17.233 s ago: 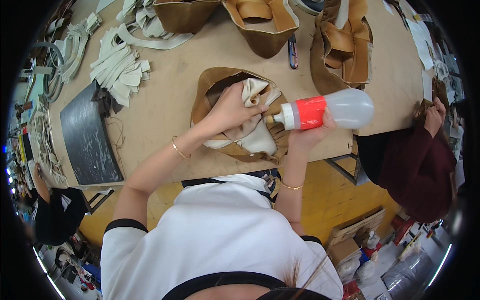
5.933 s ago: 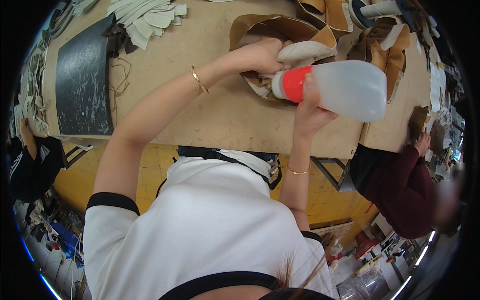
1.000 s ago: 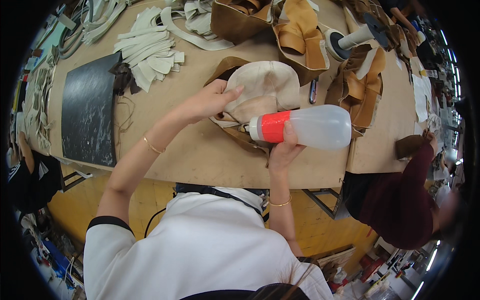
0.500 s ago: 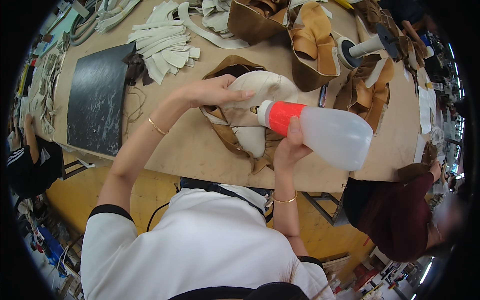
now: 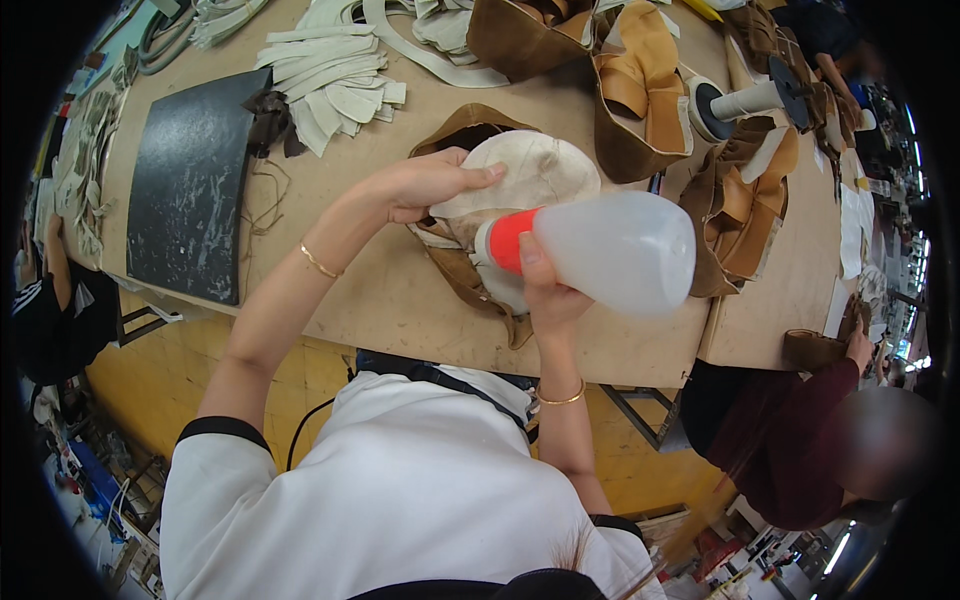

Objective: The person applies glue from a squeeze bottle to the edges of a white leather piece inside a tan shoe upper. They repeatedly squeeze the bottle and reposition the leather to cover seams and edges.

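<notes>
A red-banded translucent bottle [image 5: 615, 250] points leftward, tilted, over a brown leather-like piece [image 5: 462, 282] with cream lining [image 5: 545, 165] showing.

White short-sleeved shirt [image 5: 400, 490], black sleeve trim [image 5: 222, 427], two thin gold bracelets [image 5: 318, 264]

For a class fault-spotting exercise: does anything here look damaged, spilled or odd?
The dark board at left is streaked pale, as if scuffed; stray strands lie tangled beside it. No spill shows by the bottle in the right hand.
</notes>
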### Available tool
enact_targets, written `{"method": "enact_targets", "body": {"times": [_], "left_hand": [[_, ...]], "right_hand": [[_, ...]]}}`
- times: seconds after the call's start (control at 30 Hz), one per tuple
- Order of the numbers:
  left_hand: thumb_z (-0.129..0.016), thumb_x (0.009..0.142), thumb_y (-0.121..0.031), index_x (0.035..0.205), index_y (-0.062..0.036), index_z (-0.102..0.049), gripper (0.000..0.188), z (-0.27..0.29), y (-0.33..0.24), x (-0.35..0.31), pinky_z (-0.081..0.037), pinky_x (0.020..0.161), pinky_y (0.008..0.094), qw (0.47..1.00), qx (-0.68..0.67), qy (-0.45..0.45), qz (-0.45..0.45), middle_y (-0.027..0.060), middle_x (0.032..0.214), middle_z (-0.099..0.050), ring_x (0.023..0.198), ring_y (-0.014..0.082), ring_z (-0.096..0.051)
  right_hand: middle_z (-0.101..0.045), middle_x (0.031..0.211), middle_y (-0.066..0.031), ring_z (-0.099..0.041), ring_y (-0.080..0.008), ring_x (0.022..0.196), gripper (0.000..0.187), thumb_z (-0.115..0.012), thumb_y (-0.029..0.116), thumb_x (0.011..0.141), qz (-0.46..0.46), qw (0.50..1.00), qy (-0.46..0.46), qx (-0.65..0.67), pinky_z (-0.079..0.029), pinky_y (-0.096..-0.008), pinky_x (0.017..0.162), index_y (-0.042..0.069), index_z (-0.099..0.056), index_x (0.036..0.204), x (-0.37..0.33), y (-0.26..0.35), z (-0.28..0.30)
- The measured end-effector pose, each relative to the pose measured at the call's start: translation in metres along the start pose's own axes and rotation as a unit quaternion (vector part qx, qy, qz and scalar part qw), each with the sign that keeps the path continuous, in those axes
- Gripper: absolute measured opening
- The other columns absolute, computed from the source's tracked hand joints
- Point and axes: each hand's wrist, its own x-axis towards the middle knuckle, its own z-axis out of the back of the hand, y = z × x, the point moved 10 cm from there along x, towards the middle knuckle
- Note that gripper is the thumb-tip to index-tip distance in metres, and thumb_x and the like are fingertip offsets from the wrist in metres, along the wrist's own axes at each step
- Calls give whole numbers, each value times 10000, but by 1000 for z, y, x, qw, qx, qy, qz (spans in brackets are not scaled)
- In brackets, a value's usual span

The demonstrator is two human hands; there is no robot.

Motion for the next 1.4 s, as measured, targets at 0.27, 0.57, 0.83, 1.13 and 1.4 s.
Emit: {"method": "enact_targets", "body": {"times": [0.27, 0.57, 0.83, 1.13, 1.4], "left_hand": [[-539, 910, -351, 1181, 12, -496, 455, -3, 0, 3, -466, 855, 291, 997, -63, 16, -27, 89, 1148, -567, 1030, 131, -546], [-533, 916, -317, 1179, 28, -484, 437, -8, 4, 2, -519, 824, 293, 988, -150, 37, -11, 117, 1142, -569, 992, 144, -584], [-559, 902, -312, 1176, 29, -481, 444, -30, 20, 2, -535, 788, 276, 978, -171, 115, 18, 109, 1112, -588, 964, 129, -603], [-587, 887, -334, 1160, 48, -466, 485, -37, 40, 12, -505, 801, 258, 989, -109, 91, 45, 107, 1100, -574, 960, 113, -581], [-600, 874, -367, 1130, 72, -435, 534, -35, 33, 7, -495, 812, 253, 990, -116, 78, 21, 125, 1098, -550, 1003, 118, -551]], "right_hand": [[-617, 920, -76, -578, -197, 810, 339, -755, 144, 707, -63, 998, 7, -5, -471, -325, 778, 2, -598, 971, -2, -12, -4], [-628, 854, -66, -587, -220, 765, 307, -730, 274, 735, -48, 997, 51, -22, -485, -336, 708, 56, -621, 922, -6, 4, -13], [-628, 890, -76, -582, -250, 790, 329, -695, 308, 741, -29, 987, 103, -121, -472, -350, 749, 63, -617, 946, -14, 7, -1], [-601, 987, -95, -565, -247, 898, 431, -716, 293, 692, -96, 995, -29, -2, -460, -357, 808, 62, -580, 1030, -29, -12, 38], [-579, 997, -91, -543, -247, 900, 427, -708, 339, 706, -49, 992, 74, -93, -449, -351, 809, 66, -589, 1013, -38, -2, 21]]}}
